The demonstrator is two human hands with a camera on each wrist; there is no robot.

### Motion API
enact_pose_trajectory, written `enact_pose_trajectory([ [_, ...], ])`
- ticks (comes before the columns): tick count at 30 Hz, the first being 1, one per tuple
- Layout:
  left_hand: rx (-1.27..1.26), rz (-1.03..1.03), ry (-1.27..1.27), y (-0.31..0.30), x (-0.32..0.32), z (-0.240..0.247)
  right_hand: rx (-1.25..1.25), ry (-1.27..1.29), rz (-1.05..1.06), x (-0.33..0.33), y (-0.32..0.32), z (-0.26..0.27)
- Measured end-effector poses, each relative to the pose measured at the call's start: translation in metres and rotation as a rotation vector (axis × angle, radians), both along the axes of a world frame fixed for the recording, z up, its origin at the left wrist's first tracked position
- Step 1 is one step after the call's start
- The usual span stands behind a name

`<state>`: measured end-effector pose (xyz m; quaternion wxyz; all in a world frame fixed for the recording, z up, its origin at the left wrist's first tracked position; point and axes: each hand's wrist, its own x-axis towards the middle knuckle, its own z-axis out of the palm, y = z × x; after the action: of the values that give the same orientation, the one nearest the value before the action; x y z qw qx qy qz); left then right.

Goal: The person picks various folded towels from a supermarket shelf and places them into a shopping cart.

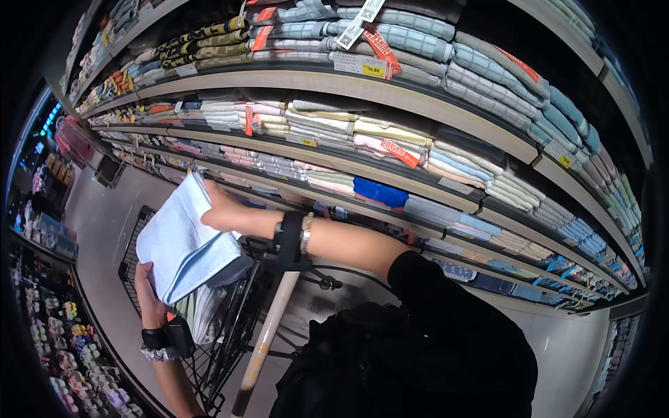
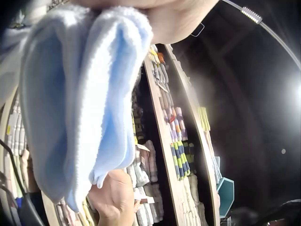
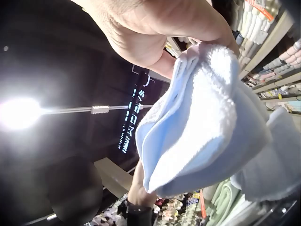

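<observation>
A folded light blue towel (image 1: 178,233) is held up by both hands above a shopping cart (image 1: 130,245). My left hand (image 1: 146,296) grips its lower left edge, thumb on the near face. At the opposite edge, my right hand (image 1: 224,210) pinches the towel near its upper right corner. Seen in the right wrist view, the folded layers gather under the right hand (image 3: 164,28) and hang loosely apart. Stacked folds also show below the left hand (image 2: 181,21) in the left wrist view. The towel hides part of both hands' fingers.
Striped pale green cloth (image 1: 203,317) and a dark grey folded piece (image 1: 233,270) lie in the cart. The cart's handle bar (image 1: 268,334) is close to my body. Shelves (image 1: 446,182) of folded towels run along the right. Another display (image 1: 77,355) stands at lower left.
</observation>
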<state>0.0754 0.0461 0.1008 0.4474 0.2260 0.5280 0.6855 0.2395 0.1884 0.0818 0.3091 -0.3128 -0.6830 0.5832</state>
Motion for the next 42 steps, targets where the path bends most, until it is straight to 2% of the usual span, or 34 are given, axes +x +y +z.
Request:
enact_pose_trajectory([
  [3, -0.133, 0.047, -0.011, -0.015, -0.035, -0.018, 0.038, -0.217, -0.017, -0.037, -0.010, -0.004],
  [4, -0.092, 0.077, -0.060, -0.016, -0.041, -0.022, 0.030, -0.217, 0.018, -0.046, -0.011, -0.004],
  [7, -0.123, 0.150, 0.206, -0.026, -0.074, -0.055, 0.103, -0.263, 0.109, -0.078, -0.014, -0.031],
  [9, -0.189, 0.202, 0.156, -0.035, -0.098, -0.076, 0.103, -0.293, 0.144, -0.084, -0.028, -0.038],
  [11, -0.200, 0.266, 0.284, -0.045, -0.082, -0.068, 0.073, -0.291, 0.258, -0.083, -0.037, -0.043],
  [13, -0.220, 0.255, 0.283, -0.057, -0.102, -0.088, 0.070, -0.308, 0.329, -0.083, -0.045, -0.046],
  [17, -0.203, 0.199, 0.280, -0.075, -0.109, -0.107, 0.181, -0.269, 0.318, -0.092, -0.055, -0.064],
  [20, -0.096, 0.180, 0.240, -0.081, -0.108, -0.100, 0.207, -0.259, 0.350, -0.088, -0.065, -0.055],
  [23, -0.277, 0.104, -0.235, -0.085, -0.088, -0.069, 0.276, -0.192, 0.373, -0.087, -0.068, -0.058],
  [25, -0.339, 0.062, -0.306, -0.087, -0.094, -0.070, 0.263, -0.200, 0.559, -0.083, -0.064, -0.056],
  [27, -0.463, -0.002, -0.088, -0.095, -0.101, -0.083, 0.331, -0.186, 0.531, -0.086, -0.064, -0.068],
  [28, -0.420, -0.076, -0.070, -0.090, -0.101, -0.087, 0.403, -0.211, 0.548, -0.087, -0.061, -0.073],
  [30, -0.474, -0.081, -0.001, -0.091, -0.098, -0.091, 0.554, -0.246, 0.537, -0.087, -0.058, -0.081],
  [36, -0.666, -0.029, 0.158, -0.087, -0.105, -0.105, 0.580, -0.466, 0.690, -0.097, -0.045, -0.093],
  [38, -0.716, -0.067, 0.126, -0.084, -0.109, -0.107, 0.582, -0.523, 0.721, -0.088, -0.041, -0.085],
  [40, -0.710, -0.102, 0.130, -0.079, -0.107, -0.101, 0.362, -0.527, 0.778, -0.073, -0.033, -0.075],
  [42, -0.697, -0.151, 0.143, -0.070, -0.111, -0.091, 0.445, -0.560, 0.819, -0.072, -0.026, -0.067],
])
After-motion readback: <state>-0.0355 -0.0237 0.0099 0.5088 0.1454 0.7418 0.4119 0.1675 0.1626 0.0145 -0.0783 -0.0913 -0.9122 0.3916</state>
